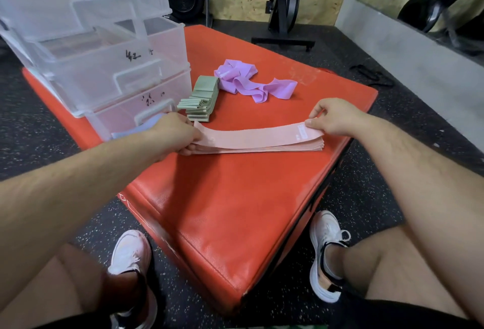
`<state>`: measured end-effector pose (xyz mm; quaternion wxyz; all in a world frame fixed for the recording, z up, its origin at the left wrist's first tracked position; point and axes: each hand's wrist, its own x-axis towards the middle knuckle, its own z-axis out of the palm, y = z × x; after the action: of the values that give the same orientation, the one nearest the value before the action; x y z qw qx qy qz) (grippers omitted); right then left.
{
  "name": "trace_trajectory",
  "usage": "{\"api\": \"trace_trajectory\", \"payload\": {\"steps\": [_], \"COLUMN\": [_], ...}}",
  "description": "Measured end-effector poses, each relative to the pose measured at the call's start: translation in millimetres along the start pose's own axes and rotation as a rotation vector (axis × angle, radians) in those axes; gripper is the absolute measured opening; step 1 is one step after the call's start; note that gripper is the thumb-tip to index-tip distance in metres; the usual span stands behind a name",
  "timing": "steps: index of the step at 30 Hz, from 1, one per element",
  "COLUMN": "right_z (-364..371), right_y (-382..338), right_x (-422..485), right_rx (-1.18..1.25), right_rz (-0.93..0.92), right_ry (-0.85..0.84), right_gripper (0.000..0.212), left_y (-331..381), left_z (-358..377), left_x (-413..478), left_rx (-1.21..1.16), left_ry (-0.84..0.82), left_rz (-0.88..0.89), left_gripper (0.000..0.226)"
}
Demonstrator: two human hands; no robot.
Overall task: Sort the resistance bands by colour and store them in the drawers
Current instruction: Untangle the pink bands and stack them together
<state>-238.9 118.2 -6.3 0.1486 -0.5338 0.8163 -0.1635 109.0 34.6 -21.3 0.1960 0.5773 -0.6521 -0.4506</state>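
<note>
1. Head view: the pink bands (258, 140) lie as one flat stack across the middle of the red padded surface (222, 213), edges lined up. I judge this is squaring-up before storage.
2. The left hand (178, 133) holds the stack's left end, fingers curled under it and closed on the bands. That probably keeps the layers from sliding.
3. The right hand (334, 119) pinches the right end of the top band near its white label, thumb and fingers clamped together on it, so the band sits taut and level with those below.
4. The green bands (200, 103) sit folded in a tidy pile just beside the drawers, touching no hand; they look sorted and ready.
5. The purple bands (243, 79) lie loose and tangled farther back, well apart from the hands, so they seem to be unsorted.
6. The clear plastic drawers (104, 66) stand at the surface's left corner, each front marked with handwriting too small to read. The middle one is pulled out; something pale blue (138, 128) shows at the bottom one.
</note>
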Motion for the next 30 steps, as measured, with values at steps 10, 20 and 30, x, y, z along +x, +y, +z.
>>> {"api": "trace_trajectory", "payload": {"steps": [10,20,30], "right_z": [13,-4,-8], "right_y": [-9,-18,-12], "right_x": [-6,-21,-20], "right_rx": [-0.129,0.237,0.471], "right_rz": [0.047,0.37,0.428], "right_ry": [-0.025,-0.287,-0.317], "right_gripper": [0.029,0.019,0.022], "left_y": [-8,6,9], "left_z": [7,54,66], "left_x": [-3,-5,-4], "left_rx": [0.664,0.635,0.766], "left_ry": [0.238,-0.099,-0.165], "left_rz": [0.312,0.761,0.732], "left_gripper": [0.029,0.035,0.041]}}
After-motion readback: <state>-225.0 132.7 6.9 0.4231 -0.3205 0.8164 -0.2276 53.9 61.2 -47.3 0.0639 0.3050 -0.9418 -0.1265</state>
